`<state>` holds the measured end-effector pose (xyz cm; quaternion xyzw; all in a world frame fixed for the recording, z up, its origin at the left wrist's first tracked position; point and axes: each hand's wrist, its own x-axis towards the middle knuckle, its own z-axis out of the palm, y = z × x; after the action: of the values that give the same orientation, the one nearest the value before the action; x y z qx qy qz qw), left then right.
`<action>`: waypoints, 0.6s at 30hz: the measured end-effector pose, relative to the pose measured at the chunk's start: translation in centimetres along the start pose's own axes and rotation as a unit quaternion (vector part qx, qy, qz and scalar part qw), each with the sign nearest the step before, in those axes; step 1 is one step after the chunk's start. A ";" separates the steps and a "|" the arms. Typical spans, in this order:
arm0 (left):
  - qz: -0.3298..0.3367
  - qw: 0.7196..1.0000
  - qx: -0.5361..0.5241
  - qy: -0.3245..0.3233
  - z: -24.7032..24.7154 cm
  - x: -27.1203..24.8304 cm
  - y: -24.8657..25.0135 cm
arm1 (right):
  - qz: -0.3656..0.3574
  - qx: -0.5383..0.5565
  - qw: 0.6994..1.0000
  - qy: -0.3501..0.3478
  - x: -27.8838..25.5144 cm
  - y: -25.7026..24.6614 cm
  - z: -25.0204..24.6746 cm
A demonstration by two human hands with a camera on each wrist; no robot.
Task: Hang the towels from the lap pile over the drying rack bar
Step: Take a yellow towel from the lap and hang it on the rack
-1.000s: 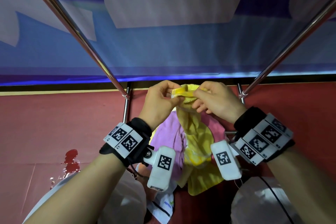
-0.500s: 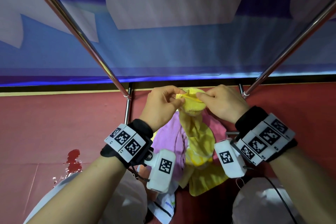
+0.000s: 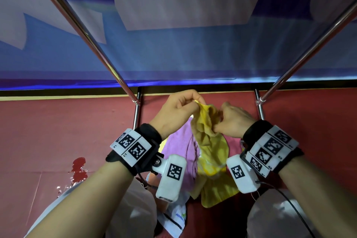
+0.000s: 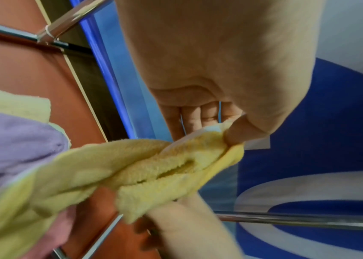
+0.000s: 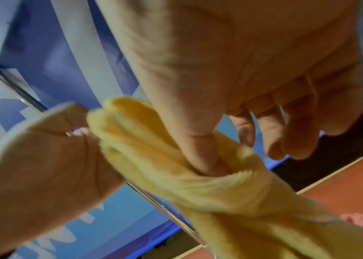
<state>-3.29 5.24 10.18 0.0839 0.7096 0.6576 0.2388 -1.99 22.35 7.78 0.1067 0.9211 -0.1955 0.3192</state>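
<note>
A yellow towel (image 3: pixel 207 137) hangs bunched between both hands above my lap. My left hand (image 3: pixel 181 110) pinches its top edge between thumb and fingers; the left wrist view shows the thumb pressing the yellow towel (image 4: pixel 154 166) at its corner. My right hand (image 3: pixel 231 120) holds a lower fold, its thumb tucked into the yellow towel (image 5: pixel 176 157). A purple towel (image 3: pixel 179 152) and a pink one (image 3: pixel 233 147) lie in the lap pile beneath. Two chrome rack bars (image 3: pixel 81 31) (image 3: pixel 309 44) slant overhead, left and right.
A blue and white banner (image 3: pixel 183 54) hangs behind the rack. The rack's upright legs (image 3: pixel 136 114) stand on a red floor (image 3: pixel 58 131) with a dark wet stain (image 3: pixel 78 168) at the left. A white printed cloth (image 3: pixel 177 216) lies between my knees.
The hands have moved apart along the yellow towel's edge. The right hand slid down to a lower fold while the left kept the top corner, and the bunched top has opened a little.
</note>
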 end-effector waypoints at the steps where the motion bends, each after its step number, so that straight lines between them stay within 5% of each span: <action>1: 0.000 1.000 -0.017 0.000 0.0 0.0 0.2 | -0.005 -0.004 1.000 0.005 0.1 -0.1 0.0; 4: 0.006 0.999 -0.040 0.030 -0.1 0.2 0.6 | 0.006 0.044 0.998 0.044 0.5 -0.1 0.1; 6: 0.012 0.995 -0.017 0.095 -0.5 0.4 0.4 | 0.021 0.200 0.978 0.054 0.9 0.0 -0.2; 10: 0.014 0.976 0.044 0.211 -1.5 1.0 -0.5 | 0.004 0.577 0.816 -0.022 0.7 -0.2 -2.1; 12: 0.002 0.975 0.050 0.215 -1.5 1.1 -1.0 | 0.013 0.680 0.732 -0.051 0.6 -0.1 -3.0; 13: -0.003 0.976 0.053 0.210 -1.4 1.1 -1.2 | 0.028 0.694 0.717 -0.061 0.7 -0.2 -3.2; 18: -0.009 0.974 0.064 0.217 -1.0 1.2 -1.6 | 0.021 0.522 0.852 -0.047 0.4 -0.3 -3.0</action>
<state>-4.51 4.71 8.37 -0.0518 0.7857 0.6113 0.0795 -4.00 23.40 9.75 0.2678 0.6653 -0.6453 0.2632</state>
